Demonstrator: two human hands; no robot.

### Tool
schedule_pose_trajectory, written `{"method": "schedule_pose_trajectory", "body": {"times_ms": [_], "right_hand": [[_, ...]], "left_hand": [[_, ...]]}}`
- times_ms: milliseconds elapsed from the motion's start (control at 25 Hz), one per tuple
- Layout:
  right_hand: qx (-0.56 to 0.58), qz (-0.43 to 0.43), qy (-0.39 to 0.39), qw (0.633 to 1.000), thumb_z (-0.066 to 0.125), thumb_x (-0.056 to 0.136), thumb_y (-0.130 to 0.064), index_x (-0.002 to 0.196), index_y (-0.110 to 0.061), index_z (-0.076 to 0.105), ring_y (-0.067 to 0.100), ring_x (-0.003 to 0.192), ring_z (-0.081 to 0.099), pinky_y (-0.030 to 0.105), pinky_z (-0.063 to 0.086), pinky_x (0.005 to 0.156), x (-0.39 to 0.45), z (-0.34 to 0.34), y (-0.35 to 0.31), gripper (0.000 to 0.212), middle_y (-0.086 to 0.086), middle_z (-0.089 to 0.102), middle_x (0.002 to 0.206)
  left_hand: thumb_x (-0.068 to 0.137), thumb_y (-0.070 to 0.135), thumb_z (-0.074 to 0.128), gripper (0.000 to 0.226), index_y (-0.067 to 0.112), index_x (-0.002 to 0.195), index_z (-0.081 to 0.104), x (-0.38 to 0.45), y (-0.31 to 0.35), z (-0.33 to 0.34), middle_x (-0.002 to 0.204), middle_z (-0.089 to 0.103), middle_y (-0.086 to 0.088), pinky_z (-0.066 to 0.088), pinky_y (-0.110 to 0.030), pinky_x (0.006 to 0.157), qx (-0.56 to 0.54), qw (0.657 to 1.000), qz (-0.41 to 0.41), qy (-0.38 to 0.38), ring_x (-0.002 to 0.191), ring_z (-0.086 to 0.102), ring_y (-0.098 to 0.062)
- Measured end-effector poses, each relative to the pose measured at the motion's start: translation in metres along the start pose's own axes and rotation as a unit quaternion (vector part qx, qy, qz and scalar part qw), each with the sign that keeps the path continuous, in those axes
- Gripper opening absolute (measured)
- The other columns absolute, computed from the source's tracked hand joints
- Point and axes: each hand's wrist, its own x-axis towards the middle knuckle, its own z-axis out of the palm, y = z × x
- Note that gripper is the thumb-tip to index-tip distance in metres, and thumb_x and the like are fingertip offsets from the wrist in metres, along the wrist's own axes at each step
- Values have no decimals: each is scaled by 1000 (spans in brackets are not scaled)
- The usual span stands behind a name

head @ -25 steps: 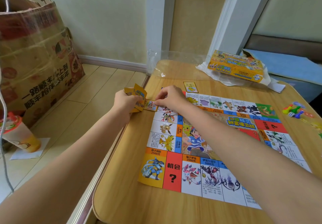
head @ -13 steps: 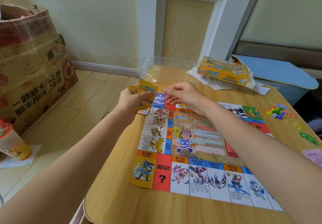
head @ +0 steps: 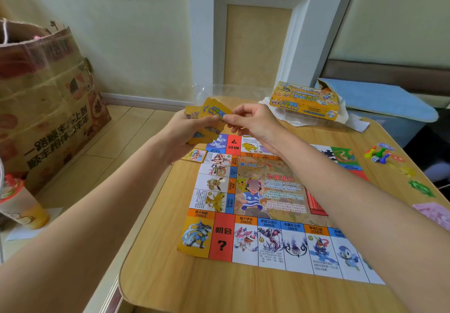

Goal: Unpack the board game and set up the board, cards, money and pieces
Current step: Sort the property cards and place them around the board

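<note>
The paper game board (head: 243, 215) lies flat on the wooden table (head: 155, 276). My left hand (head: 187, 129) holds a small fan of yellow cards (head: 214, 111) above the board's far left corner. My right hand (head: 253, 122) pinches the top card of that fan at its right edge. One card (head: 194, 156) lies face up on the table just left of the board's far corner. Coloured pawns and a die (head: 377, 154) sit at the right. The yellow game box (head: 304, 100) lies at the far edge.
Green, yellow and pink paper money (head: 421, 188) lies along the table's right edge. A red card stack (head: 315, 205) sits on the board beside my right forearm. On the floor to the left stand a large cardboard box (head: 48, 98) and a drink cup (head: 22, 205).
Both hands have risen from the table near the board's far left corner. My right hand left a card lying beside the board and now pinches the top card of the fan.
</note>
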Motion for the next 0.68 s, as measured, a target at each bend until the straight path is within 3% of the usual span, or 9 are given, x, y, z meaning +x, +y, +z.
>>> {"method": "schedule_pose_trajectory", "body": {"times_ms": [120, 240, 320, 440, 560, 680], "right_hand": [[-5, 5, 3, 1000, 69, 81, -7, 75, -11, 59, 2, 49, 58, 18, 48, 55, 1, -2, 1, 13, 2, 64, 67], [-2, 8, 13, 1000, 68, 82, -6, 76, -12, 57, 5, 54, 59, 18, 49, 55, -1, -3, 2, 14, 3, 63, 69], [38, 16, 44, 998, 66, 83, -4, 77, -11, 56, 9, 56, 61, 17, 50, 53, -5, -8, 5, 14, 4, 62, 70], [85, 31, 62, 994, 63, 84, 3, 82, -9, 53, 9, 50, 61, 16, 48, 48, -17, -22, 14, 16, 6, 62, 64], [68, 36, 44, 996, 65, 82, 3, 85, -10, 54, 8, 48, 60, 16, 46, 46, -26, -32, 18, 17, 0, 64, 55], [-2, -27, 71, 997, 67, 80, 2, 78, -14, 58, 6, 52, 58, 17, 47, 52, -34, -33, 16, 19, 2, 64, 64]], "left_hand": [[93, 17, 53, 12, 8, 96, 61, 0, 1, 0, 78, 72, -6, 55, -21, 56, -31, 999, -18, -20, 66, 69, -14], [92, 14, 54, 16, 4, 105, 56, 1, -2, -1, 86, 70, -11, 55, -21, 54, -65, 997, -41, 8, 65, 69, -15], [92, 12, 53, 11, 4, 99, 58, 0, -9, -4, 79, 72, -9, 56, -22, 55, -98, 993, -55, 31, 65, 70, -15], [94, 9, 48, 13, 4, 102, 57, -5, -27, -12, 80, 74, -10, 58, -26, 66, -128, 988, -84, 24, 70, 71, -17], [93, 8, 50, 24, -1, 115, 52, -9, -39, -9, 91, 72, -15, 59, -28, 68, -127, 986, -109, 15, 75, 71, -21], [91, 9, 53, 34, -1, 123, 47, -11, -43, 6, 102, 69, -21, 59, -29, 62, -121, 983, -140, -5, 80, 71, -24]]}}
